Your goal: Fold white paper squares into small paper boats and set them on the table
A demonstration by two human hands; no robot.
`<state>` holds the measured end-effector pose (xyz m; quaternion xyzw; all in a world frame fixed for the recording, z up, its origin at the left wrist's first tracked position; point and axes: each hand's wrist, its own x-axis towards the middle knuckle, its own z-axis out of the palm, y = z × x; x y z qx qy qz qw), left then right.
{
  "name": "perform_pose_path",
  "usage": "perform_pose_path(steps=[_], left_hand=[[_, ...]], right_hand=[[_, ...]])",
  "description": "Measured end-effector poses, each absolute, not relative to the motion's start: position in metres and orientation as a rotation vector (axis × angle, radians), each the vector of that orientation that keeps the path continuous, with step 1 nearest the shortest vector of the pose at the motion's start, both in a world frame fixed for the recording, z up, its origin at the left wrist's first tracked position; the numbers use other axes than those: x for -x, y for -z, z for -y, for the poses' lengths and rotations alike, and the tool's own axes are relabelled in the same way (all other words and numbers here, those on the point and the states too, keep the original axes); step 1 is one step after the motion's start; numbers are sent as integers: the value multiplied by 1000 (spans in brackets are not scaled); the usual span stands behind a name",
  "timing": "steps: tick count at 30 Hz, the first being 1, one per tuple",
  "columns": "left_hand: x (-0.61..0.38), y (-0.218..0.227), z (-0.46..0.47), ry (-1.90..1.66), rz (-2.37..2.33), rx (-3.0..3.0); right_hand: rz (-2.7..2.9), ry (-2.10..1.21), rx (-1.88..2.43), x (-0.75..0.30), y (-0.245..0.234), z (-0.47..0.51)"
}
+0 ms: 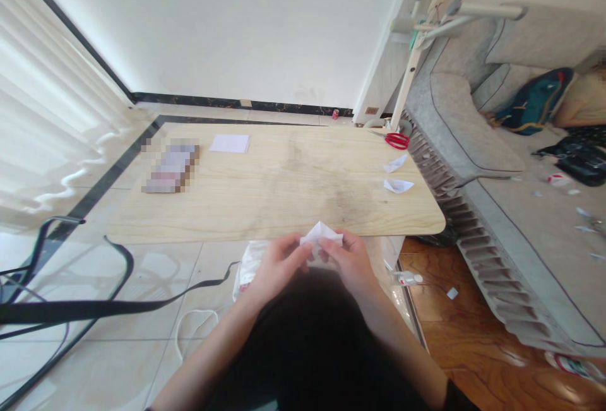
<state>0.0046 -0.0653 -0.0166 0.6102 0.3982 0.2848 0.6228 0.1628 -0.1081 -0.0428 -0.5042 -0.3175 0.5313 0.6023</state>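
Between both hands, at the table's near edge, is a piece of folded white paper (320, 232) with a pointed top. My left hand (283, 261) pinches its left corner between thumb and fingers. On the opposite corner, my right hand (348, 254) grips it the same way. Two folded paper boats (398, 186) lie at the right end of the wooden table (265, 196), one behind the other. A small stack of white paper sheets (230, 143) rests at the back left of the tabletop.
Red-handled scissors (396, 141) lie at the table's back right corner. A blurred-out flat object (171, 168) is on the left end. Black straps (95, 311) hang at the left. To the right stand a grey sofa (473, 127) with a backpack (534, 101) and a seated person.
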Motion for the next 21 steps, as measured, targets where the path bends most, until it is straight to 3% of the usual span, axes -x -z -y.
perform_pose_path(steps=[12,21], left_hand=[[-7,19,68,-877,-957,-1168],[-3,18,64,-776,-894,-1184]], right_hand=[[1003,-1107,1279,-163,32,110],[1013,-1231,1220,-171,38,113]])
